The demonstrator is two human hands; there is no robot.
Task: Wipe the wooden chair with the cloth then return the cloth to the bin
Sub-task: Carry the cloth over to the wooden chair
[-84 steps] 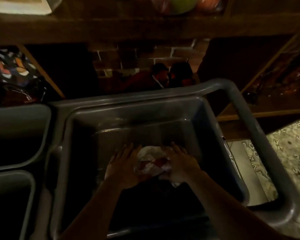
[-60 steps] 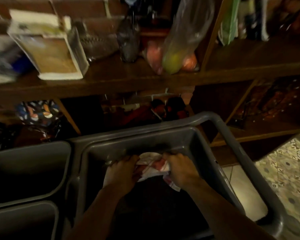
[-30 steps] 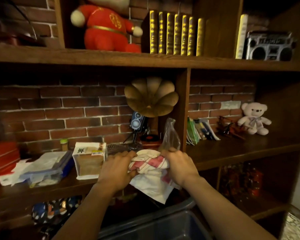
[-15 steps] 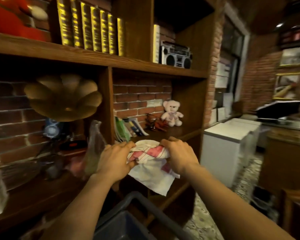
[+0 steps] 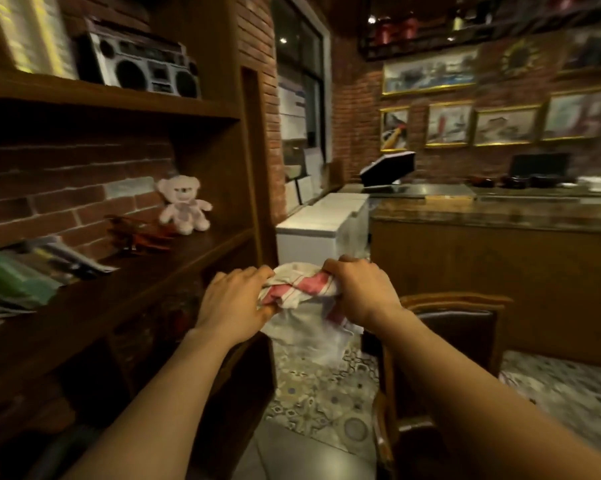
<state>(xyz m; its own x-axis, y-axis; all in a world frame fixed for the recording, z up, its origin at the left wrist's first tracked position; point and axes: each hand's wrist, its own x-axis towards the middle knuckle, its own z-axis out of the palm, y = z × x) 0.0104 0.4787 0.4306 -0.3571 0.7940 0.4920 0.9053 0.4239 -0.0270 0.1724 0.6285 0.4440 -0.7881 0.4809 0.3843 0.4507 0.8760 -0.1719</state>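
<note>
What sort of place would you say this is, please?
Probably a small cafe or restaurant with retro decor: a long counter with a till screen, framed pictures on brick walls, and a wooden chair on the patterned tile floor.

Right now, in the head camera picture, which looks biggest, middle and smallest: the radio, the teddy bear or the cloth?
1. Radio, widest in the picture.
2. Cloth, held bunched in the left hand and right hand. It's nearer the camera, so its true rank against the radio is unsure.
3. Teddy bear, smallest.
</note>
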